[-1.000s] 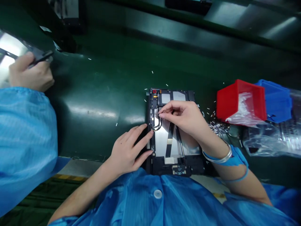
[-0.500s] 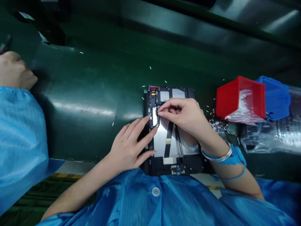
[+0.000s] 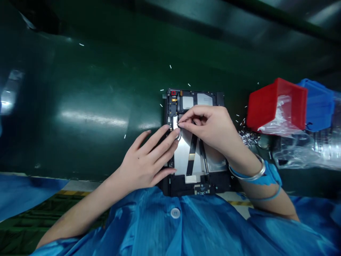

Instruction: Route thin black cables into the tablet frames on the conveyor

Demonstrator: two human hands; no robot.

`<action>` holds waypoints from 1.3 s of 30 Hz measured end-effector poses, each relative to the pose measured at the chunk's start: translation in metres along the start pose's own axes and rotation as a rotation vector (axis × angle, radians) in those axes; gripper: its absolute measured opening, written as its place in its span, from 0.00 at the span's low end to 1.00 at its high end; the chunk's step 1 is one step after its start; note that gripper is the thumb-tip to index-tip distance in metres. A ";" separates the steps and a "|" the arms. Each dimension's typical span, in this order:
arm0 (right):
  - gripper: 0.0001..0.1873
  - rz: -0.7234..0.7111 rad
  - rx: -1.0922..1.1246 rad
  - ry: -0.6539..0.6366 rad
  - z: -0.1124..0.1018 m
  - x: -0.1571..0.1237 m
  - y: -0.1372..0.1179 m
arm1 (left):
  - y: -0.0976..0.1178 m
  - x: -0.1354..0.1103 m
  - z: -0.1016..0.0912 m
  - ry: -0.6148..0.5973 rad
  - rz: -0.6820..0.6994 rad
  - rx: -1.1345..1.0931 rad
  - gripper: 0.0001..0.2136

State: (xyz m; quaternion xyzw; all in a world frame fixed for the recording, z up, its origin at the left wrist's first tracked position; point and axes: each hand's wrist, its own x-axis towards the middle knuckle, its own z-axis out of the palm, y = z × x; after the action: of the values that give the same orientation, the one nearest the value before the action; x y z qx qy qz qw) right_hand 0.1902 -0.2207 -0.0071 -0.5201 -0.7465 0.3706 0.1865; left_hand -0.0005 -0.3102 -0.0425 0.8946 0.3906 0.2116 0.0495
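An opened tablet (image 3: 183, 156) with bare silver battery plates and a black frame lies on the green table in front of me. My left hand (image 3: 150, 158) has its fingers stretched and apart, with fingertips on the tablet's left edge beside a narrow bright part (image 3: 175, 122). A thin curved wire shows just under those fingertips. My right hand (image 3: 211, 124) is over the upper middle, thumb and index finger pinched together near that wire; what lies between them is too small to make out. A black flat ribbon cable (image 3: 191, 160) runs down the battery area.
To the right stand a red bin (image 3: 263, 106) holding clear plastic and a blue bin (image 3: 319, 106). Clear plastic bags (image 3: 295, 153) lie before them. A pile of small metallic bits (image 3: 249, 138) is beside the red bin, and small white slivers are scattered over the table (image 3: 106, 92).
My left fingers have shifted inward over the curved wire, with the index finger lifted apart. My right hand keeps its pinch. Another person's hand at the far left has left the view.
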 end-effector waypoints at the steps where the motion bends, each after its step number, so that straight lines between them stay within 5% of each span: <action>1: 0.03 -0.003 -0.008 -0.001 0.000 0.000 0.000 | -0.001 0.002 -0.001 -0.022 0.029 -0.010 0.22; 8: 0.04 -0.040 -0.095 0.025 0.001 0.000 -0.001 | -0.009 0.009 -0.005 -0.088 0.108 -0.065 0.22; 12: 0.16 -0.065 -0.183 0.244 -0.010 -0.015 -0.007 | -0.013 0.015 -0.003 -0.067 0.103 -0.099 0.23; 19: 0.13 0.001 -0.277 0.493 -0.029 -0.080 0.015 | -0.025 0.032 -0.002 -0.066 -0.032 -0.135 0.22; 24: 0.21 0.177 -0.430 0.409 -0.016 -0.115 0.041 | 0.007 0.005 -0.002 0.190 -0.359 -0.233 0.21; 27: 0.27 0.266 -0.415 0.263 -0.007 -0.121 0.043 | 0.036 -0.017 0.002 0.101 -0.496 -0.282 0.23; 31: 0.28 0.312 -0.273 0.250 -0.004 -0.119 0.031 | 0.056 -0.028 -0.007 0.073 -0.635 -0.400 0.28; 35: 0.31 0.241 -0.046 0.255 -0.014 -0.109 0.018 | 0.048 -0.009 -0.031 0.111 -0.901 -0.751 0.31; 39: 0.27 0.145 0.095 0.375 -0.048 -0.096 0.033 | 0.024 0.050 -0.043 0.247 -1.115 -1.128 0.31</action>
State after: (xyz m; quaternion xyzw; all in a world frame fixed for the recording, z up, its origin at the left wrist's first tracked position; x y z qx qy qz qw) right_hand 0.2802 -0.2849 0.0105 -0.6229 -0.6410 0.3147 0.3194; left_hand 0.0282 -0.2946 0.0197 0.3779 0.6168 0.4186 0.5491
